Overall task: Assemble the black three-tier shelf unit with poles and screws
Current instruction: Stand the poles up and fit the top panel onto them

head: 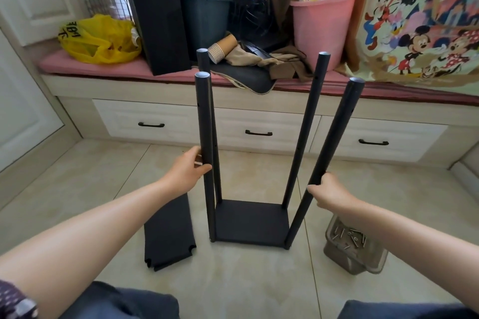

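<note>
Head view: a flat black rectangular shelf board point(252, 223) lies on the pale tiled floor point(246, 280) in front of the person, with four black round metal poles standing up from its corners. The left hand point(188, 171) grips the near-left pole point(204, 124) about halfway up, thumb across the front and fingers curled round behind. The right hand point(330, 193) holds the near-right pole point(334, 142) lower down, its fingers wrapped round the tube from the right side. This pole leans outward to the right toward its top, while the near-left one stands almost upright. The far-left pole point(203, 62) and the far-right pole point(308, 122) rise from the back corners, untouched. Small holes show along the sides of the poles.

Just left of the base, beside the left forearm, more flat black shelf boards with notched corners point(168, 235) lie stacked on the floor. To the right, under the right forearm, a clear plastic tub point(337, 254) holds loose silver screws point(350, 237).

Behind stands a low white bench with black-handled drawers point(258, 133) and a pink cushion point(103, 66) on top. On it rest a yellow plastic bag point(101, 39), a tall black box point(155, 13), a stack of brown paper cups point(223, 48), a pink plastic bucket point(321, 26) and a large cartoon-printed bag point(420, 21).
</note>
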`<move>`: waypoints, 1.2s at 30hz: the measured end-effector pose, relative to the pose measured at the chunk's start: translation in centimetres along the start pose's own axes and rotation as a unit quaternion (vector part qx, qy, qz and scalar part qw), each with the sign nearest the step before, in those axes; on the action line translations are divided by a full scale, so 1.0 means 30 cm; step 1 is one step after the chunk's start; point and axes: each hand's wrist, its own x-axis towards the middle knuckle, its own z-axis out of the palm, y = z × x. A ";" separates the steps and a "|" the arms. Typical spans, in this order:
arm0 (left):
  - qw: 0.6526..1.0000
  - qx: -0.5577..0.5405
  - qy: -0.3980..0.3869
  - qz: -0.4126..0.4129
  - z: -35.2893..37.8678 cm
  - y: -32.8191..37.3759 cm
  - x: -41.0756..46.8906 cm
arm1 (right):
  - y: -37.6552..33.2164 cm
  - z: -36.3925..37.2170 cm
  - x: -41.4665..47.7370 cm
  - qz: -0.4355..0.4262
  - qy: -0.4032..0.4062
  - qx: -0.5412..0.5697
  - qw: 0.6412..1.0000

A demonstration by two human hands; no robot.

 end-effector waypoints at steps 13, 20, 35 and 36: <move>0.979 0.102 -0.109 -0.137 -0.096 -0.415 -0.072 | 0.019 0.406 -0.026 0.050 -0.227 -0.110 0.966; 0.964 0.120 -0.099 -0.217 -0.049 -0.738 -0.103 | -0.034 0.775 0.045 0.002 -0.316 -0.182 0.931; 0.925 0.052 -0.057 -0.371 0.180 -1.102 -0.074 | -0.037 1.253 0.175 0.103 -0.385 -0.028 0.917; 0.921 0.036 -0.046 -0.385 0.183 -1.107 -0.071 | -0.040 1.268 0.180 0.101 -0.388 -0.027 0.916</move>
